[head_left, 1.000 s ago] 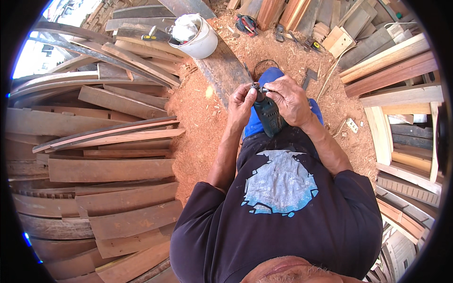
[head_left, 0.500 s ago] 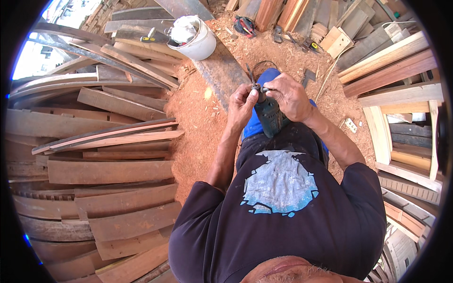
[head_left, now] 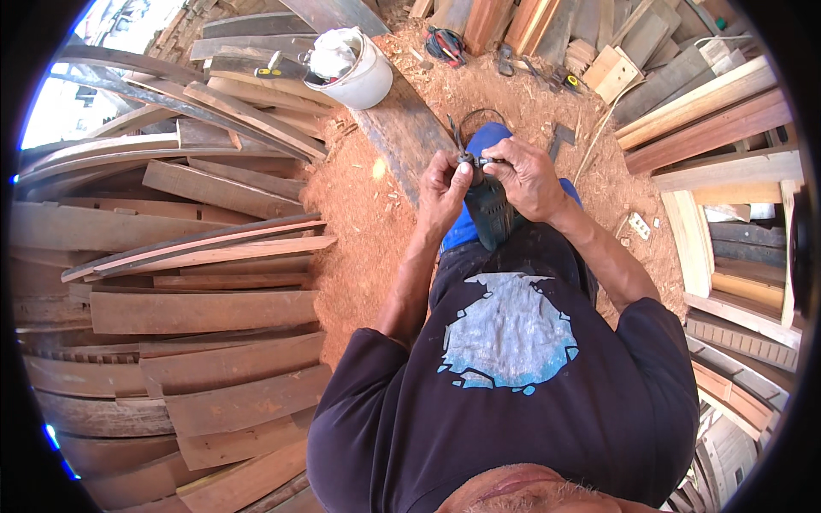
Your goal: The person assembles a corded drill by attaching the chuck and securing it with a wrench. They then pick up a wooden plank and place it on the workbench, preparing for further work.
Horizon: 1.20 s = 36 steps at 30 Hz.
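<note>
A dark green power drill (head_left: 489, 214) rests against my lap between my thighs, its chuck (head_left: 467, 160) pointing away from me. My left hand (head_left: 444, 186) is closed around the chuck's left side, thumb pressed along it. On the other side, my right hand (head_left: 534, 181) pinches a small dark metal piece that looks like a chuck key (head_left: 488, 160), held against the chuck. Its far end is hidden by the fingers. Beyond the chuck a dark cord (head_left: 484, 112) loops over sawdust. Whether a bit sits in the chuck I cannot tell.
Curved wooden planks (head_left: 205, 312) are stacked along the left. A white bucket (head_left: 366, 83) stands on a board (head_left: 402, 128) ahead. Farther off lie a tape measure (head_left: 571, 82) and a red-and-black coil (head_left: 445, 47). A power strip (head_left: 639, 226) and wooden frames (head_left: 687, 244) are at right.
Both hands stay at the chuck. The right fingers and the small metal piece have turned slightly. The whole view has shifted a little.
</note>
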### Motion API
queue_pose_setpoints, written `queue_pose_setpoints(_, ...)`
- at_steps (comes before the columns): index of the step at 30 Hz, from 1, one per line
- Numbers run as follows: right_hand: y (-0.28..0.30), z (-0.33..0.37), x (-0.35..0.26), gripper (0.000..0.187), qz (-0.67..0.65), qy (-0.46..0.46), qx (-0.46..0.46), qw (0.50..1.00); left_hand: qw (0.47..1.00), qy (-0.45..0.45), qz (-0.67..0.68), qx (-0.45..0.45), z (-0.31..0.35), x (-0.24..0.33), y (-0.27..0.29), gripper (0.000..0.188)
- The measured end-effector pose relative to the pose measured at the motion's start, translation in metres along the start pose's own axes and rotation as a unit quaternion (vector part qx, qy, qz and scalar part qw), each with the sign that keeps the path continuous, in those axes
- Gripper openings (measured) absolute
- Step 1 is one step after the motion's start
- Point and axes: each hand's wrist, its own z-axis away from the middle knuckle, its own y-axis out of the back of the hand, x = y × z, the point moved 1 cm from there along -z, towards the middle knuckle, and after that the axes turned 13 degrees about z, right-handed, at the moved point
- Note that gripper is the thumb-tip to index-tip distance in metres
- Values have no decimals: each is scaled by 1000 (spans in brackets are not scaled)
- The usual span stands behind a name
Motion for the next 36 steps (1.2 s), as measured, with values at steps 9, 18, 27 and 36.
queue_pose_setpoints(9,8,-7,-21,30,-47,-72,-25,996,981,-64,-165,81,-16,-8,-37,28)
queue_pose_setpoints(18,-29,14,8,45,-84,-143,65,984,961,-70,-248,99,-13,-1,-51,28)
queue_pose_setpoints(27,-35,15,3,49,-61,-146,77,984,964,-45,-243,102,-4,17,-55,28)
queue_pose_setpoints(36,-39,18,6,47,-22,-143,99,985,953,-66,-269,121,-6,-3,-51,31)
